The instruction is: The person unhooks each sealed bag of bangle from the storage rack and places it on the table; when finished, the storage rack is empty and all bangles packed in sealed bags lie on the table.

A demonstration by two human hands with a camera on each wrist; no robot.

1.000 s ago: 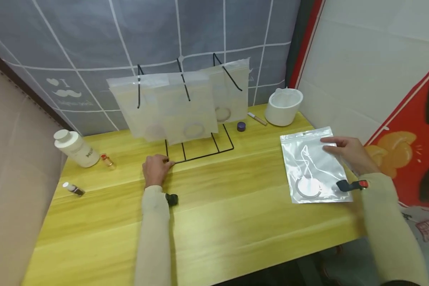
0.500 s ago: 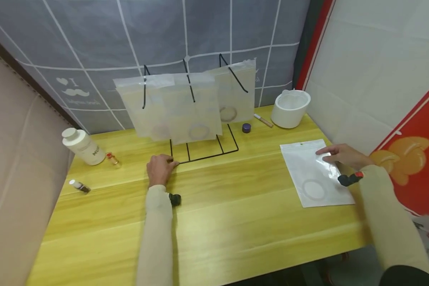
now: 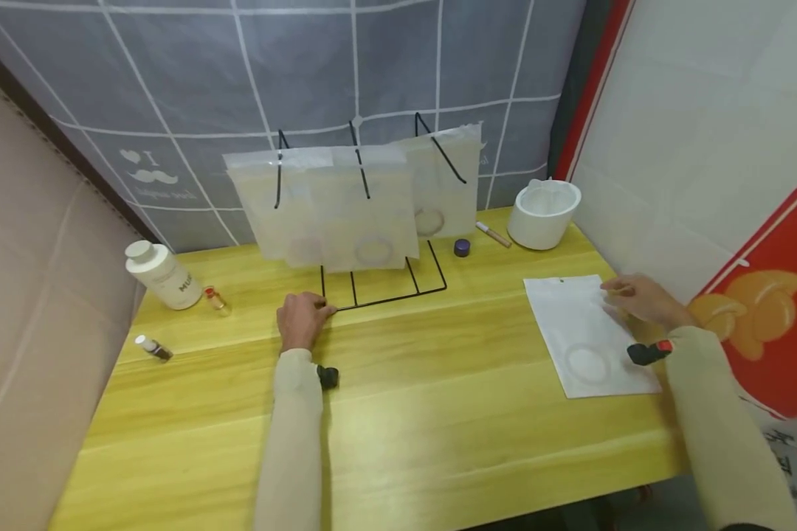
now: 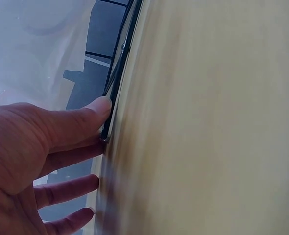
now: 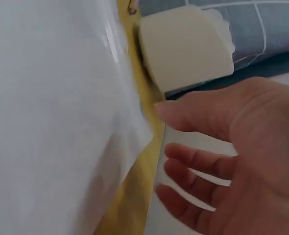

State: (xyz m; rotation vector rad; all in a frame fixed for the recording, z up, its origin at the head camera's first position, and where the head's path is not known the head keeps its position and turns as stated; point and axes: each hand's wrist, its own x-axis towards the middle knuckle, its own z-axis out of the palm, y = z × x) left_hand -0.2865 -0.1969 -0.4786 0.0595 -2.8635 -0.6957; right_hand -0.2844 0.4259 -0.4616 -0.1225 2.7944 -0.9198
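Note:
In the head view, my left hand (image 3: 299, 321) holds the front left corner of a black wire display rack (image 3: 398, 297). The left wrist view shows its thumb (image 4: 99, 108) against the rod, with the forefinger beneath. Several translucent pouches (image 3: 365, 214) hang from the rack's hooks. To the right, a flat white zip pouch (image 3: 574, 324) with a faint ring shape lies on the table. Beside its upper right corner is my right hand (image 3: 640, 299), fingers loosely bent. In the right wrist view, a strip of table shows between its thumb tip (image 5: 166, 110) and the pouch's edge.
A white pot (image 3: 541, 225), a cigarette-like stick (image 3: 493, 234) and a small dark purple cap (image 3: 461, 248) are at the back right. At left are a white bottle (image 3: 166, 276), a red-capped vial (image 3: 215, 301) and a white-capped vial (image 3: 153, 347). A white wall borders the right.
My right hand has come off the pouch's face to its upper right corner, and the pouch now lies flatter with less glare. My left hand keeps its hold. The head view has shifted slightly.

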